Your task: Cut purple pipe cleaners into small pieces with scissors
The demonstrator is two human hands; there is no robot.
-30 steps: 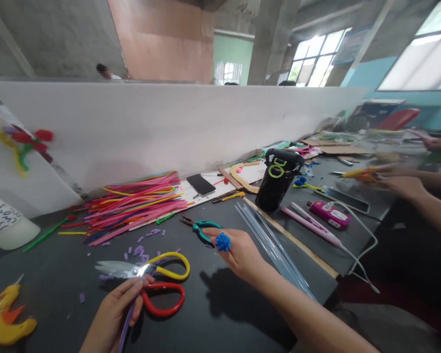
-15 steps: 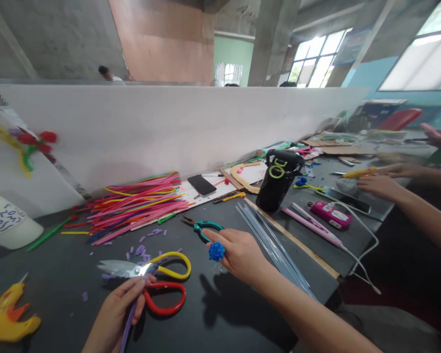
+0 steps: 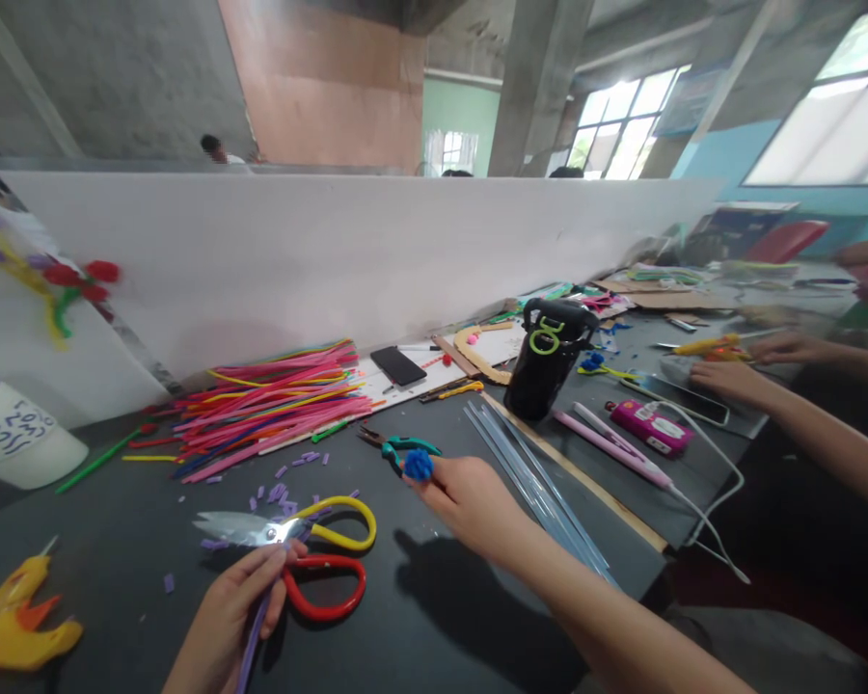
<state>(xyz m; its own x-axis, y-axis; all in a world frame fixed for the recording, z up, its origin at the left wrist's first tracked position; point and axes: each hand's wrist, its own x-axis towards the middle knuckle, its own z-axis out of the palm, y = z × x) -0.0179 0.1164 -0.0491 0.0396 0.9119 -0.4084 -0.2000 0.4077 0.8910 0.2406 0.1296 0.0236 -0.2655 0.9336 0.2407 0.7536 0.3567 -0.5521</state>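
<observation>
My left hand [image 3: 242, 598] pinches a purple pipe cleaner [image 3: 253, 641], with the fingertips by the pivot of the scissors [image 3: 337, 588], which have one yellow and one red handle loop. Short purple cut pieces [image 3: 279, 496] lie scattered beyond the blades. At the fingers of my right hand [image 3: 470, 496] is a fluffy blue flower [image 3: 419, 465], raised above the table. The fingers are bent around it, partly hidden. Just behind them lie teal-handled pliers [image 3: 394, 445], whose handles the hand partly covers.
Colourful pipe cleaners [image 3: 282, 410] lie along the white partition [image 3: 333, 251]. A yellow glue gun [image 3: 21, 617] and white cup [image 3: 14, 434] are left. Clear sticks [image 3: 528, 482], a black bottle [image 3: 546, 361], and a pink hair iron [image 3: 614, 448] are right. A co-worker's hands [image 3: 730, 376] work beyond.
My right hand has turned and drawn slightly back from the pliers, and the blue flower has moved up with it. My left hand stays put. The co-worker's hands shifted slightly.
</observation>
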